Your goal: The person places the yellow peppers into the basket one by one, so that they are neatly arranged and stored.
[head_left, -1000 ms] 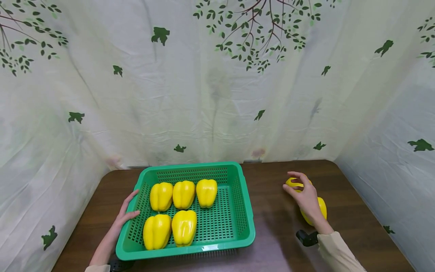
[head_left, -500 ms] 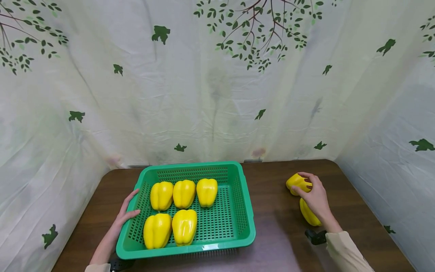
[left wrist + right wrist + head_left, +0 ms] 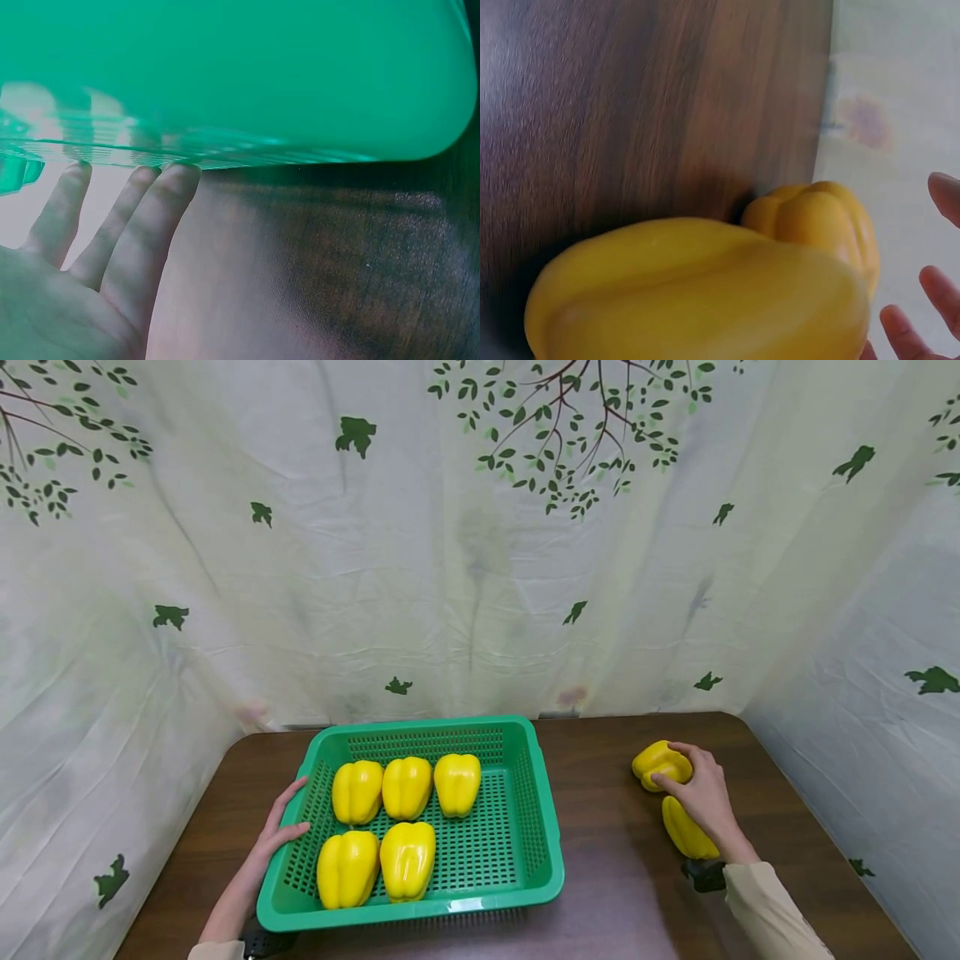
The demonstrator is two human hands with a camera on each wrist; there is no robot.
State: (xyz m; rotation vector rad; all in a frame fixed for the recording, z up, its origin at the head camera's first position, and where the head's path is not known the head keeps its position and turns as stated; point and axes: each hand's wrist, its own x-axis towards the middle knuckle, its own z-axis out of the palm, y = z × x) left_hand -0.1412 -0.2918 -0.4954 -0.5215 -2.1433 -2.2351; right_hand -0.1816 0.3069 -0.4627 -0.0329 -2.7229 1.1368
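Observation:
A green plastic basket (image 3: 551,827) stands on the table with several yellow bell peppers (image 3: 407,862) in it, in two rows. My left hand (image 3: 272,835) rests against its left side, thumb at the rim. In the left wrist view, the straight fingers (image 3: 139,232) touch the outer wall. At the right, my right hand (image 3: 707,793) is spread around the right end of a yellow bell pepper (image 3: 651,764), thumb in front and fingers behind. In the right wrist view, the fingers (image 3: 941,292) look apart from that pepper. Another yellow bell pepper (image 3: 684,831) lies nearer, under the hand.
The dark wooden table (image 3: 600,743) has a strip of bare surface between the basket and the right-hand peppers. A pale curtain (image 3: 480,635) with printed leaves hangs behind the table and along both sides. Dark wrist devices (image 3: 703,875) sit at both wrists.
My right hand has moved right and slightly down, leaving more of the far pepper in view. My left hand and the basket have stayed in place.

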